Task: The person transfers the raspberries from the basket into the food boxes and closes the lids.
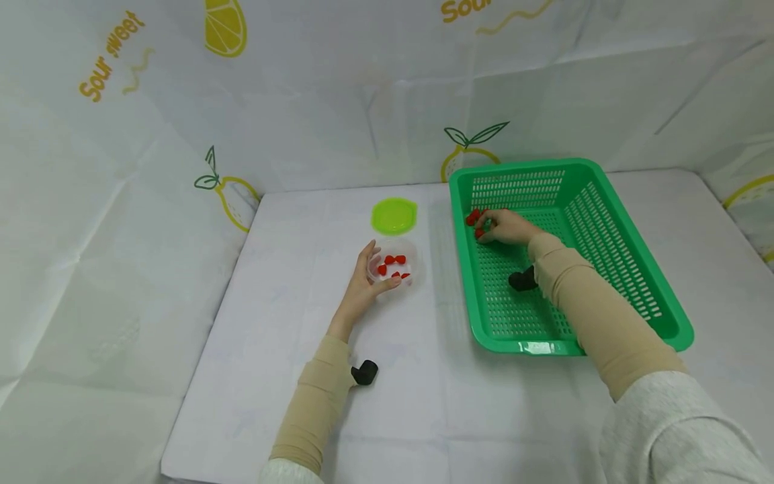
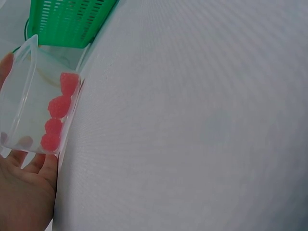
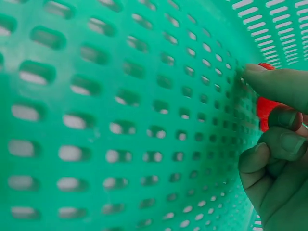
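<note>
In the head view my left hand [image 1: 361, 288] holds a clear plastic tub [image 1: 394, 250] from its left side, fingers and thumb around the wall. Several red raspberries lie at the bottom of the tub; the left wrist view shows their bumpy surface, as on this raspberry [image 2: 59, 107]. My right hand [image 1: 509, 227] reaches into the green basket [image 1: 459, 269], near its far left corner. A red raspberry [image 1: 480, 233] sits between its thumb and fingers, partly covered by them in the right wrist view. Another raspberry [image 1: 474, 216] lies just beyond the fingertips.
A lime-green lid [image 1: 394, 216] lies on the white tabletop [image 1: 387, 410] behind the tub. The basket's raised, slotted walls surround my right hand. A white cloth [image 1: 302, 121] with lemon prints hangs behind the table.
</note>
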`<state>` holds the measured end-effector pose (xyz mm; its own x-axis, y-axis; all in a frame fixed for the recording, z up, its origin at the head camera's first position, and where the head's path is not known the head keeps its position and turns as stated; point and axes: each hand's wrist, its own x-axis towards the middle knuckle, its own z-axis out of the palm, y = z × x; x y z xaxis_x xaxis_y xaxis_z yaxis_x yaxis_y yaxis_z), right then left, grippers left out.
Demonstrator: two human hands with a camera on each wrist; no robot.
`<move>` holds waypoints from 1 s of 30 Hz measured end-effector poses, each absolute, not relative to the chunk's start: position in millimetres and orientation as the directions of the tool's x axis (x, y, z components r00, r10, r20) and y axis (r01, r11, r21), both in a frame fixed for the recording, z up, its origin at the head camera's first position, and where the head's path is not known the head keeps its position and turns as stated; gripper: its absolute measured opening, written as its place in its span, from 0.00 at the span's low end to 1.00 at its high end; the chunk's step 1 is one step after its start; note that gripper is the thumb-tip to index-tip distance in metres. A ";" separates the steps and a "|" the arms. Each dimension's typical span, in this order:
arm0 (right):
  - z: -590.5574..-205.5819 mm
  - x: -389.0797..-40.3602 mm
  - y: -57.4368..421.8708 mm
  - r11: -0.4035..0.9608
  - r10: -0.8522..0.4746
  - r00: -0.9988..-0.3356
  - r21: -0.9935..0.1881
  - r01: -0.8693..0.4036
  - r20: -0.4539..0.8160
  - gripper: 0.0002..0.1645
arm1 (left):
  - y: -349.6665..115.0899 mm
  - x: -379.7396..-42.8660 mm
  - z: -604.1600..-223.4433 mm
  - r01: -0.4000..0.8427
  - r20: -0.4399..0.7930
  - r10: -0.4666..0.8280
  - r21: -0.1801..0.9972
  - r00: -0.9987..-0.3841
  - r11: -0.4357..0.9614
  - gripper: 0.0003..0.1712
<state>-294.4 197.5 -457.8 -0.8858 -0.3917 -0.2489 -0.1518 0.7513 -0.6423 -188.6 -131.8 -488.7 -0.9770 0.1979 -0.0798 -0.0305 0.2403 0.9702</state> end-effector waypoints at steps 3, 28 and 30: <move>-452.4 -294.6 196.4 0.736 -0.398 -0.884 -0.660 -0.149 -0.245 0.19 | -131.3 -184.5 -477.7 -0.039 -0.090 0.212 0.971 -0.973 0.234 0.52; -410.3 -283.9 186.3 0.689 -0.417 -0.889 -0.703 -0.174 -0.189 0.18 | -133.5 -188.4 -487.4 -0.027 -0.076 0.200 0.970 -0.977 0.241 0.52; -407.0 -284.1 185.8 0.685 -0.411 -0.894 -0.708 -0.172 -0.180 0.18 | -133.6 -189.4 -492.1 -0.015 -0.062 0.187 0.970 -0.981 0.243 0.52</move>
<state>-284.1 185.8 -407.0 -0.8938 -0.4107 -0.1802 -0.1722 0.6852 -0.7077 -189.4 -133.6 -492.1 -0.9805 0.1865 -0.0618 -0.0149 0.2430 0.9699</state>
